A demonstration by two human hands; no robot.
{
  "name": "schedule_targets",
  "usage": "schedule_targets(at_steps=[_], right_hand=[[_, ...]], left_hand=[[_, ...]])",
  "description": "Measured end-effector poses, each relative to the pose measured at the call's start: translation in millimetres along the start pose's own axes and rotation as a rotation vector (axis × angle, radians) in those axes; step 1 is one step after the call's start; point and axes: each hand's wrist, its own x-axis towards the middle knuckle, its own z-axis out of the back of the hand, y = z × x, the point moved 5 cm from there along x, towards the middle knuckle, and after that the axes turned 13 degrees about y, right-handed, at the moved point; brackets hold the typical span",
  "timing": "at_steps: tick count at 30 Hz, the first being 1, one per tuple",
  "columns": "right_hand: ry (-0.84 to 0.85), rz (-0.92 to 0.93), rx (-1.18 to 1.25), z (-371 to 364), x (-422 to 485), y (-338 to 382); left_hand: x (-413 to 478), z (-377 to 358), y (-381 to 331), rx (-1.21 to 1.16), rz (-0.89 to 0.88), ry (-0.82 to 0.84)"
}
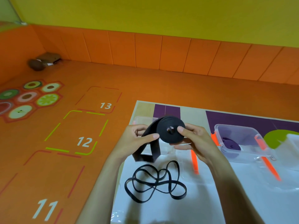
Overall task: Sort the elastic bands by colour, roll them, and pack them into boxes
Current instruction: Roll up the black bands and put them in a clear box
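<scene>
A wide black elastic band (169, 131), wound most of the way into a flat coil, is held up in the air in the middle of the view, above the near edge of a mat. The right hand (192, 139) pinches the coil, thumb pressed on its near face close to the centre and fingers curled behind and beneath it. The left hand (137, 139) is closed around the loose tail just left of the coil, thumb lying across the strip. The unrolled end (148, 152) hangs down from the left hand in a folded loop.

Below the hands, nearer the viewer, a thin black elastic band (155, 181) lies in a loose tangle of loops on the pale mat (202, 199).

To the right, a clear plastic box (239, 141) with orange clips stands open on the mat, and a rolled purple band (230, 144) rests inside it. Another clear box (140, 120) sits behind the hands, mostly hidden by them. An orange clip (194, 160) shows below the right hand.

Beyond and to the left of the mat is an orange floor (64, 159) marked with dashed squares numbered 11, 12 and 13, and fruit-slice hexagons (30, 97) at the far left.
</scene>
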Motion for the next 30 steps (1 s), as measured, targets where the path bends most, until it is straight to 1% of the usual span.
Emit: schedule_targets(at_steps=[3, 5, 7, 10, 13, 16, 20, 23, 27, 30], right_hand=[[0.049, -0.029, -0.096, 5.1, -4.1, -2.3], [0.057, -0.021, -0.047, 7.5, -5.5, -5.3], [0.042, -0.004, 0.034, 6.9, -5.6, -9.7], [0.023, 0.007, 0.071, 3.5, -4.6, -13.8], [0.07, 0.012, 0.053, 2.1, -3.5, -15.3], [0.1, 0.012, 0.045, 1.9, -4.2, -18.3], [0.08, 0.005, 0.03, 0.6, -6.0, -24.2], [0.093, 0.0, 0.049, -0.8, -7.4, -27.3], [0.164, -0.05, -0.033, -3.9, -8.7, -21.9], [0.194, -0.112, -0.208, -2.8, -10.2, -11.9]], left_hand=[[-3.5, -2.3, 3.8, 0.023, 0.051, 0.05], [-4.5, -6.5, 2.6, -0.008, 0.055, 0.111], [-3.7, -9.5, -4.1, -0.052, 0.024, 0.128], [0.9, -12.5, -15.0, -0.065, -0.004, 0.109], [4.2, -5.2, -13.0, -0.077, -0.032, 0.038], [4.0, -0.7, -10.0, -0.125, -0.012, 0.028], [5.3, 0.4, -4.8, -0.097, -0.008, -0.014], [3.1, -1.0, -4.2, -0.093, -0.053, -0.014], [-2.0, -2.7, -6.5, -0.064, -0.141, -0.002], [-4.0, -4.8, -7.9, -0.025, -0.164, 0.002]])
